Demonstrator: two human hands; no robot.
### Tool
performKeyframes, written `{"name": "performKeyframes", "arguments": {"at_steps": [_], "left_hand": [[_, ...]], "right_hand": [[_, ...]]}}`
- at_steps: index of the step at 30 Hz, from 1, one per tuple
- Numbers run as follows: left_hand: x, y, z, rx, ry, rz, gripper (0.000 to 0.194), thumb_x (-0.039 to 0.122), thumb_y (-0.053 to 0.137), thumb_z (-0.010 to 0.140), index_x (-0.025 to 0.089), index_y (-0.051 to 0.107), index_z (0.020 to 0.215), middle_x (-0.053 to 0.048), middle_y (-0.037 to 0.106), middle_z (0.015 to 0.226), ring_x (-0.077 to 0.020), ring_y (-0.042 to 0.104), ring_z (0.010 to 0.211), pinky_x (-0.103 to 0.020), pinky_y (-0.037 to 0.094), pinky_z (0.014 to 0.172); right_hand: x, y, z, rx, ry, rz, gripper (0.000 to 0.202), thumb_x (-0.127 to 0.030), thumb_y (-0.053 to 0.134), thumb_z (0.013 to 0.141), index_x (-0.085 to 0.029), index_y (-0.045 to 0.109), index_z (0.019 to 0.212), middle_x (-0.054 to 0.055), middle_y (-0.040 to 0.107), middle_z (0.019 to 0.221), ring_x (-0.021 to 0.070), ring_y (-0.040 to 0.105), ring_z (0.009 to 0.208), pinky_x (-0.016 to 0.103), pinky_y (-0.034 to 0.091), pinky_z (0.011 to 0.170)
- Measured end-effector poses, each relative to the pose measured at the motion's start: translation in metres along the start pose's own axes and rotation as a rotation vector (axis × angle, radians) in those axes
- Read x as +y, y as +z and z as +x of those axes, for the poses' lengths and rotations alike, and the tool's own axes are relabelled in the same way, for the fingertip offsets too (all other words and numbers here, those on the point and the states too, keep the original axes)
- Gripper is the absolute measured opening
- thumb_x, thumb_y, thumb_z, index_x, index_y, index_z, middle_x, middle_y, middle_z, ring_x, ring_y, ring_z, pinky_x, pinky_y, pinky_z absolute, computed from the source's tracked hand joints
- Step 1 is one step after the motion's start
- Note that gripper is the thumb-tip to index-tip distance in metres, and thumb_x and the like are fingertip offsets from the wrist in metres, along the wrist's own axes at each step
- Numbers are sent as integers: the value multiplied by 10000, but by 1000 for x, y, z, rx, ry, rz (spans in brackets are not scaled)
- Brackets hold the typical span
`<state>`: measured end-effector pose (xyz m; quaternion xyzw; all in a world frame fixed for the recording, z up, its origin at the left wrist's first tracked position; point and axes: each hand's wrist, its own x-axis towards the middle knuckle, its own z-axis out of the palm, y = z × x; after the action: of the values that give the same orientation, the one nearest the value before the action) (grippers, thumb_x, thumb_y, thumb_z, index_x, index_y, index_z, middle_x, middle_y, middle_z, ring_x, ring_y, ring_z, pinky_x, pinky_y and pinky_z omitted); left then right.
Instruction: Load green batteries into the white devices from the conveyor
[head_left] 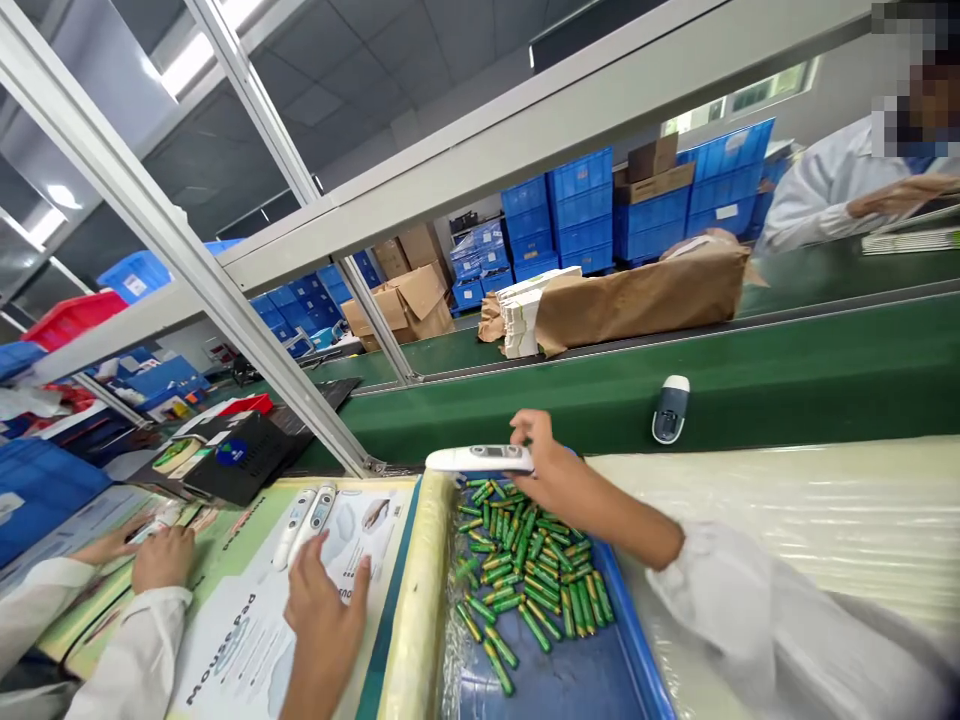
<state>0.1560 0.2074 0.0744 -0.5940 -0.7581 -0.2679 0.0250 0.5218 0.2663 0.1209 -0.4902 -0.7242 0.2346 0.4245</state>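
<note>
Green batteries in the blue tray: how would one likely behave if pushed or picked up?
The nearest battery would probably roll if nudged sideways, being a slim cylinder with bare blue tray beside it. It looks rigid, and may feel heavy for its size, as batteries often do. Those crossed in the pile may shift their neighbours.
</note>
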Motion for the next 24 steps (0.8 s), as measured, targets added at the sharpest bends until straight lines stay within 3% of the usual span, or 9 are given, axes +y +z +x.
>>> {"name": "performKeyframes", "arguments": {"at_steps": [3, 5, 8, 11, 13, 15, 20, 22, 24], "left_hand": [[-36, 10, 48, 24, -55, 65, 795, 718, 392, 984, 198, 409, 1585, -279, 228, 1716, -488, 217, 1623, -816, 210, 1225], [-53, 19, 71, 16, -73, 56, 809, 736, 408, 968, 214, 440, 1584, -285, 223, 1730, -532, 185, 1623, -879, 182, 1184], [-73, 33, 89, 7, -50, 25, 732, 670, 404, 960, 178, 543, 1483, -289, 380, 1659, -541, 253, 1598, -859, 234, 1193], [-86, 39, 94, 7, 51, -27, 578, 522, 402, 931, 147, 622, 1312, -270, 502, 1543, -449, 385, 1557, -658, 328, 1281], [-91, 37, 92, -12, 122, -62, 524, 448, 399, 918, 150, 618, 1288, -246, 570, 1464, -404, 494, 1482, -581, 376, 1279], [-93, 32, 86, -37, 162, -90, 511, 412, 388, 929, 160, 595, 1323, -219, 624, 1421, -385, 560, 1419, -574, 408, 1258], [-83, 17, 61, -32, 140, -135, 567, 497, 353, 1004, 166, 545, 1422, -193, 603, 1530, -374, 533, 1476, -581, 404, 1264], [-69, 8, 46, -25, 102, -160, 596, 561, 362, 1018, 192, 526, 1456, -176, 570, 1581, -381, 505, 1507, -598, 402, 1264], [-46, -3, 26, -62, 69, -262, 599, 616, 420, 1009, 245, 519, 1469, -148, 536, 1626, -386, 459, 1548, -610, 395, 1267]], "right_hand": [[32, -35, 19, 53, 101, 462, 446, -388, 831, 821, -205, 586, 1145, -1, 639, 907, 108, 488, 607, 238, 404, 556], [58, -53, 30, 143, 179, 722, 498, -582, 834, 795, -204, 640, 1054, -15, 612, 804, 84, 356, 538, 235, 333, 494], [100, -70, 40, 400, 281, 690, 574, -748, 700, 833, -200, 688, 1001, 31, 672, 830, 79, 287, 515, 252, 336, 478], [136, -73, 46, 504, 395, 419, 535, -639, 813, 764, -181, 714, 1022, 85, 737, 921, 143, 523, 605, 294, 461, 547], [153, -71, 50, 519, 435, 311, 514, -440, 935, 640, -167, 724, 1021, 98, 749, 957, 235, 664, 810, 366, 564, 724], [165, -68, 52, 508, 457, 208, 488, -288, 955, 574, -170, 740, 996, 98, 754, 982, 315, 694, 1011, 455, 570, 938], [159, -74, 47, 467, 435, 20, 452, -172, 864, 660, -140, 768, 1101, 188, 653, 1300, 386, 598, 1324, 502, 428, 1204], [132, -71, 43, 435, 346, -60, 477, -246, 794, 794, -143, 728, 1255, 208, 548, 1434, 354, 657, 1224, 516, 462, 1170], [88, -55, 33, 297, 116, -117, 518, -357, 712, 922, -194, 644, 1409, 188, 492, 1502, 303, 693, 1116, 509, 521, 1101]]}}
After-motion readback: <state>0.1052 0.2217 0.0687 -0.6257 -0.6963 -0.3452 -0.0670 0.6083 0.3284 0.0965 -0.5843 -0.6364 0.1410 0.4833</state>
